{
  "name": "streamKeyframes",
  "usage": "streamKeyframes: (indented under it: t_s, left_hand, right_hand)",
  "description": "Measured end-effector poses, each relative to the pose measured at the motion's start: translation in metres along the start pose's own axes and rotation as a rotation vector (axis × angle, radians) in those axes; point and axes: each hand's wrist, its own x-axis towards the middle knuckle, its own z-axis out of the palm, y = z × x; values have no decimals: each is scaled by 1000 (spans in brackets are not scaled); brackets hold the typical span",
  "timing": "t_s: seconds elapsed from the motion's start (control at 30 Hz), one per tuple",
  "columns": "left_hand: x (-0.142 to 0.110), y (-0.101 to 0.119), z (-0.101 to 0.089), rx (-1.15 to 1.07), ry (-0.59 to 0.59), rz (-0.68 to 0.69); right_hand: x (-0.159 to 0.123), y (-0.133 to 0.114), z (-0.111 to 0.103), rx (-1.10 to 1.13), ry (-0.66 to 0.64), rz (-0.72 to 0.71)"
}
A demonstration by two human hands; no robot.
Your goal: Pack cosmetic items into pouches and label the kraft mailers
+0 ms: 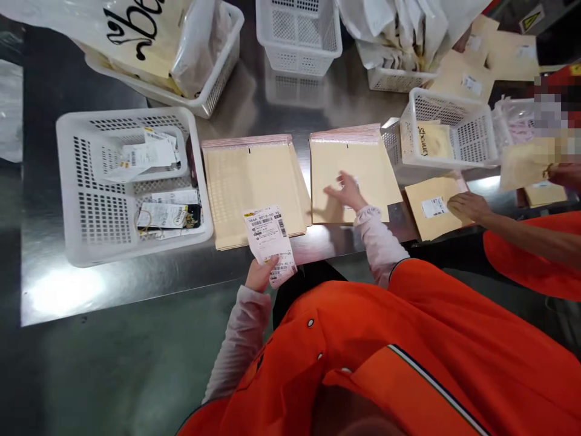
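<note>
My left hand [261, 274] pinches the lower edge of a printed barcode shipping slip [267, 239] above the table's near edge. My right hand [347, 191] lies with fingers apart on a stack of kraft padded envelopes [349, 175]; a bit of white paper shows beneath it. Another stack of padded envelopes [252, 191] lies between my hands, just beyond the slip. To the right, a co-worker's hand [469, 207] rests on a labelled padded envelope [431, 209]. A second co-worker's hand [565, 175] holds another envelope [529, 163].
A white perforated plastic basket [77, 188] with slips and a dark phone-like item stands on the steel table [68, 290] at left. Several more white baskets [299, 36] stand beyond, some holding bags and envelopes. A co-worker's orange sleeve [531, 260] is at right.
</note>
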Motion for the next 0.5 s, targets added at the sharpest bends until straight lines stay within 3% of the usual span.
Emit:
streamKeyframes:
  t_s: [0.03,0.07,0.1,0.17,0.27,0.37,0.5]
  left_hand:
    - [1,5,9,30,-12,4]
    - [1,11,15,88,-42,8]
    - [2,17,19,161,-68,21]
    - [3,26,19,261,-57,100]
    - [6,30,13,109,100,246]
    - [13,21,11,-63,151,255]
    - [25,3,18,-21,223,214]
  right_hand:
    - [-26,-9,25,155,-293,-70]
    - [-53,-17,51,307,-501,-118]
    - [-80,-23,74,431,-618,-129]
    - [-126,-29,109,564,-591,-83]
    - [-155,-29,124,548,-636,-31]
    - [-141,-31,119,460,-670,-86]
    - [-113,-45,110,240,-574,-286]
